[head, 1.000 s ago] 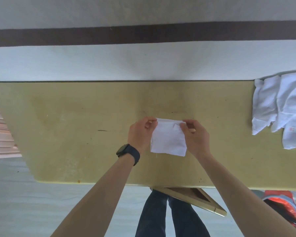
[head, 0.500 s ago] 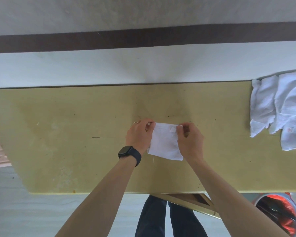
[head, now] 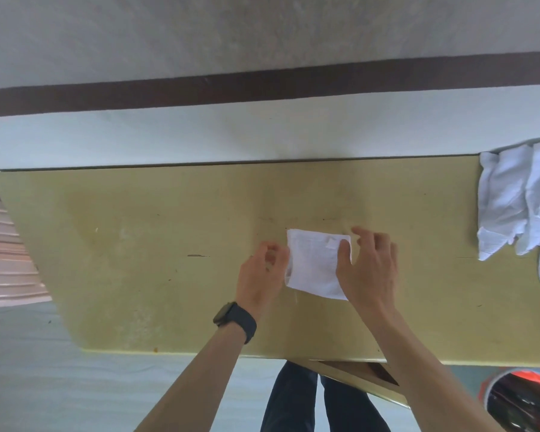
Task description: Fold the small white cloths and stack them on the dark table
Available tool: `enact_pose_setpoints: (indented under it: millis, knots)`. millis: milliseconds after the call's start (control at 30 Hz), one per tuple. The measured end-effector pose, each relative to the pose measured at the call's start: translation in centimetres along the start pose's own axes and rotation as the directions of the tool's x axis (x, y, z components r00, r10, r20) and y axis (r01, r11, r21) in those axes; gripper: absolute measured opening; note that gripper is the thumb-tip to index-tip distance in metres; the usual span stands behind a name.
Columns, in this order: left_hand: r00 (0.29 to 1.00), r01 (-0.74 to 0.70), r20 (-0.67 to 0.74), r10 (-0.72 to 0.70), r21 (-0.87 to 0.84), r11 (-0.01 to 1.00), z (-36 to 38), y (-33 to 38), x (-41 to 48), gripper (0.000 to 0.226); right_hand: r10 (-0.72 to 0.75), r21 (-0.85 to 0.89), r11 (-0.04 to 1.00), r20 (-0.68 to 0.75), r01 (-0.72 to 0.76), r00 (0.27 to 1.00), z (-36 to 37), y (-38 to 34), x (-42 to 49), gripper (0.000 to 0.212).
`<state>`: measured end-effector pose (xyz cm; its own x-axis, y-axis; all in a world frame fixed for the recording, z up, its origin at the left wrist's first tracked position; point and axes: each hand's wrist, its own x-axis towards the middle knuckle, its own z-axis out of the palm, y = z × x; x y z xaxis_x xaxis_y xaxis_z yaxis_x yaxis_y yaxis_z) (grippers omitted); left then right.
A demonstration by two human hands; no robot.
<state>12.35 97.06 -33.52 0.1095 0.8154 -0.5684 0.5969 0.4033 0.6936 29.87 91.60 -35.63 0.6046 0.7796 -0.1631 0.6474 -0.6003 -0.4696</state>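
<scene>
A small white cloth (head: 314, 263), folded into a rectangle with a tag near its top right corner, lies flat on the olive-yellow table (head: 169, 244). My left hand (head: 261, 275), with a black watch on the wrist, sits at the cloth's left edge; its fingers are loosely curled and hold nothing. My right hand (head: 368, 269) covers the cloth's right edge, the thumb resting on the fabric and the fingers spread and slightly raised. A heap of unfolded white cloths (head: 521, 210) lies at the table's far right end.
The table's far edge meets a white wall with a dark stripe. Its near edge (head: 200, 353) runs just above my legs. A red-lined bin (head: 524, 397) stands on the floor at the lower right, and a pinkish slatted object (head: 7, 254) is at the left.
Both hands pinched the cloth's top corners and held it above the table. They have laid it flat, let go of the corners and loosened their fingers.
</scene>
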Motion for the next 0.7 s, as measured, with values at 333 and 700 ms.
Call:
enact_pose_setpoints:
  millis: [333,700]
  knots:
    - [0.988,0.034,0.144,-0.053,0.134,0.99,1.4,-3.4,-2.0,0.027,-0.42,-0.154,0.88,0.188,0.449,0.888,4.2,1.3,-2.7,0.039]
    - [0.981,0.193,0.015,-0.193,-0.07,0.979,2.3,-3.7,-3.7,0.025,-0.457,-0.16,0.863,0.155,0.479,0.876,4.1,1.8,-3.8,0.039]
